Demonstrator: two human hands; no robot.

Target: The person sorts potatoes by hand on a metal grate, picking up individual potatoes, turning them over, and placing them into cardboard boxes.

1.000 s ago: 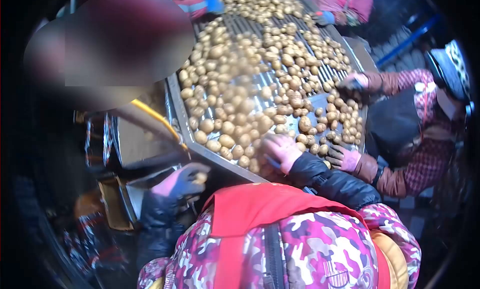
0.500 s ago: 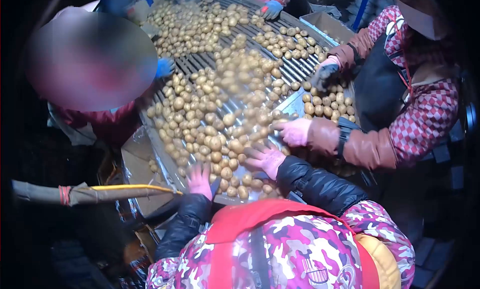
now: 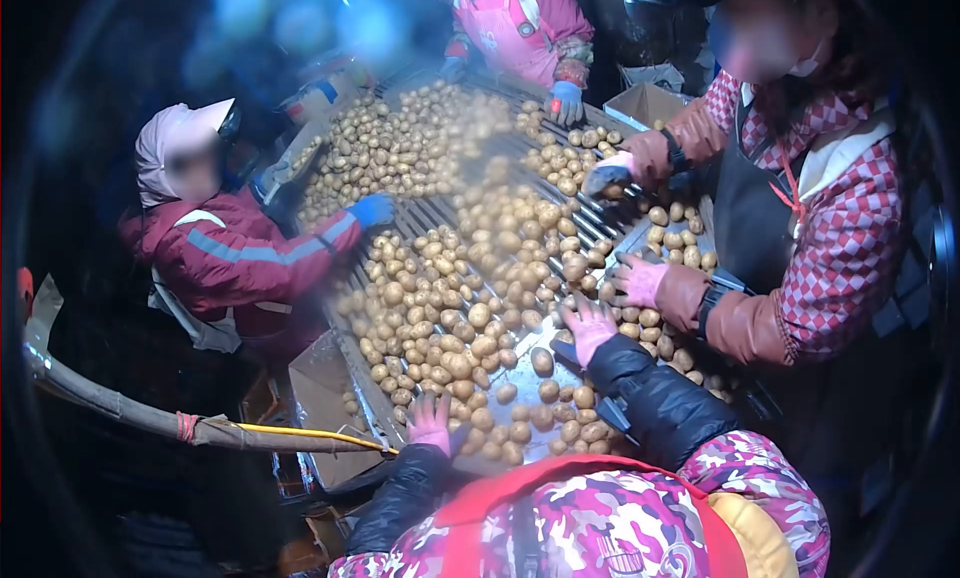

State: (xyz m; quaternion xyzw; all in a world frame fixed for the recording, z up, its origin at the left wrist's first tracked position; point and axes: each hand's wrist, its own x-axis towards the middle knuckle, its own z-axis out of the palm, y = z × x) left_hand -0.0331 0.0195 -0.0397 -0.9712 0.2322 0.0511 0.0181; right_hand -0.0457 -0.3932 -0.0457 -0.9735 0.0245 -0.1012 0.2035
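Many potatoes (image 3: 440, 348) lie on a slatted metal conveyor (image 3: 420, 218). My left hand (image 3: 431, 424), in a pink glove with dark fingertips, has its fingers spread at the near left edge of the pile. Farther forward and right, my right hand (image 3: 588, 328) is gloved the same way, fingers apart, beside potatoes and a metal divider. Neither hand holds anything that shows. Between them several loose potatoes (image 3: 541, 416) rest on a smooth metal surface near my body.
A co-worker (image 3: 800, 218) on the right has both gloved hands at the potatoes. Another co-worker (image 3: 240, 248) reaches in from the left, and a third (image 3: 515, 28) stands at the far end. A cardboard box (image 3: 335, 398) and a wrapped pole (image 3: 270, 435) are at the left.
The view has tilted up, showing more of the co-workers. My right hand has moved forward and right, away from my left hand. The right co-worker's far hand has moved away from the near potatoes.
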